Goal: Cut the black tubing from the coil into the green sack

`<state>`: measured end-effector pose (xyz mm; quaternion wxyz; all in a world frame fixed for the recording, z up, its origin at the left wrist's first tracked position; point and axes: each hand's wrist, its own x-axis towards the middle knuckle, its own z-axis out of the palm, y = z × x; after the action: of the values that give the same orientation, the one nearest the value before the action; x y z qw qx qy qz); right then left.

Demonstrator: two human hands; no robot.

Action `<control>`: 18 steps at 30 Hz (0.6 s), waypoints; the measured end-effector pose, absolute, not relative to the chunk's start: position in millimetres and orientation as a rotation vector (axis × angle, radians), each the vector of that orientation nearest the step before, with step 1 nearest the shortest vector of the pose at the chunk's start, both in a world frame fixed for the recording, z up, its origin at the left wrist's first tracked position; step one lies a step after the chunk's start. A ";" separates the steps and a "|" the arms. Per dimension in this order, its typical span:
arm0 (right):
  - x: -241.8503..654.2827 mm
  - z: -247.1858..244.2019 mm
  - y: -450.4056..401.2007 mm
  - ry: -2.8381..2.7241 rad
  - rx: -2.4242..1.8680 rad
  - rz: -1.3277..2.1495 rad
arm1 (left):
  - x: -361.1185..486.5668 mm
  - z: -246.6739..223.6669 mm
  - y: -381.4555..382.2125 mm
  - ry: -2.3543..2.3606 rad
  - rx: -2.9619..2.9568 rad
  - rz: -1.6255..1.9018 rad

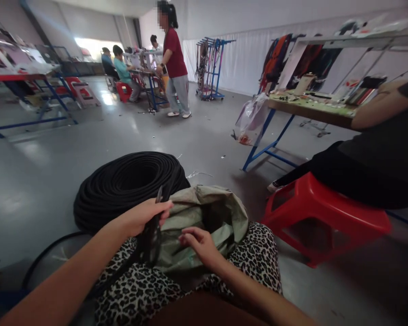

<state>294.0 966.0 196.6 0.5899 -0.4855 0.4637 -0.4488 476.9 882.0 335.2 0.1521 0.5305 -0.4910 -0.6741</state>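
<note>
My left hand (149, 213) is closed around a black cord (152, 246), part of which hangs dark and blurred below the fingers. A narrow dark tip sticks up above the thumb; I cannot tell if it is a cord end or a tool. To its right, my right hand (197, 242) has its fingers curled together in front of an open greenish woven sack (236, 210). Whatever those fingers pinch, if anything, is hidden. The sack stands between my knees, its rim folded outward and its inside dark. Behind my left hand a large coil of black cord (102, 194) lies on the floor.
At right, a person in dark clothes sits on a red plastic stool (329, 199) by a worktable (309, 107). A plastic bag (251, 117) hangs from its corner. Farther back, one person stands and several sit near tables; a blue rack (212, 68) stands behind.
</note>
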 end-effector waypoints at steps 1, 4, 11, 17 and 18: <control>298.3 210.5 964.3 0.979 -0.993 -1.093 | 462.3 337.5 884.8 -1.395 1.454 -1.860; 299.7 235.6 959.5 0.828 -0.730 -1.211 | 420.6 325.2 898.6 -1.303 1.359 -1.671; 286.0 191.6 966.6 0.908 -0.629 -1.216 | 381.1 262.9 938.2 -1.327 1.332 -1.595; 284.7 185.0 975.4 1.053 -0.494 -1.099 | 388.4 218.2 923.4 -1.465 1.460 -1.347; 283.6 187.1 977.1 1.049 -0.463 -1.053 | 389.1 211.9 920.6 -1.472 1.484 -1.294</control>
<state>283.6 977.1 187.1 0.7120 -0.2090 0.4730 -0.4751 389.1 920.6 211.9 0.3352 0.5687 -0.5643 -0.4958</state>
